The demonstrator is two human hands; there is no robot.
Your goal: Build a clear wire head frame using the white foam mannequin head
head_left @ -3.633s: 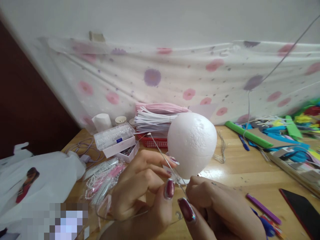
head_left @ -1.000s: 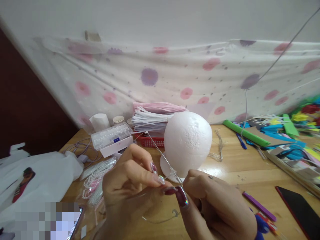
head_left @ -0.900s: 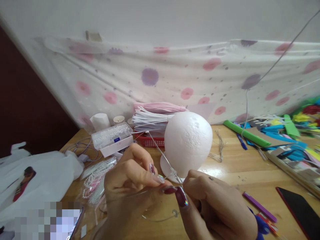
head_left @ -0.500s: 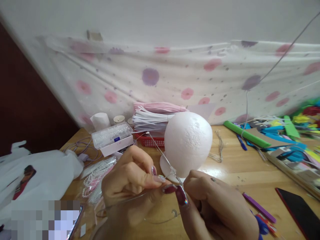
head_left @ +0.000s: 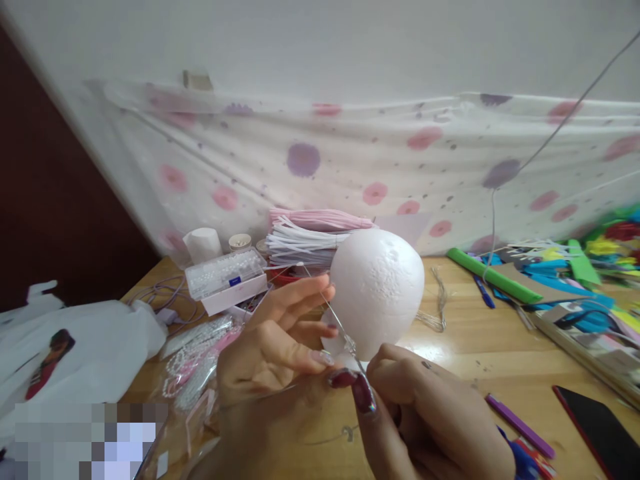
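Note:
A thin silvery wire stem (head_left: pixel 334 312) slants up from my fingertips, with a small white tip at its far end and a clear, shiny cluster (head_left: pixel 349 343) lower down. My right hand (head_left: pixel 425 407) pinches the lower end of the wire between thumb and bent fingers. My left hand (head_left: pixel 270 353) is beside the stem with its fingers stretched apart; its thumb tip lies close against the right thumb. Behind the hands stands a white foam head (head_left: pixel 377 287). A thin loose wire with a small pale piece (head_left: pixel 347 433) shows below the hands.
To the left are a clear bead box (head_left: pixel 220 273), bagged pearl strands (head_left: pixel 200 353) and a white plastic bag (head_left: pixel 100 347). Pipe cleaners (head_left: pixel 305 240) fill a basket behind. At right are a purple tool (head_left: pixel 520 425), a phone (head_left: pixel 595 427) and coloured craft pieces (head_left: pixel 560 273).
My left hand's fingers have loosened from a closed pinch and spread upward by the wire. My right hand keeps its pinch in nearly the same place. The view has shifted slightly.

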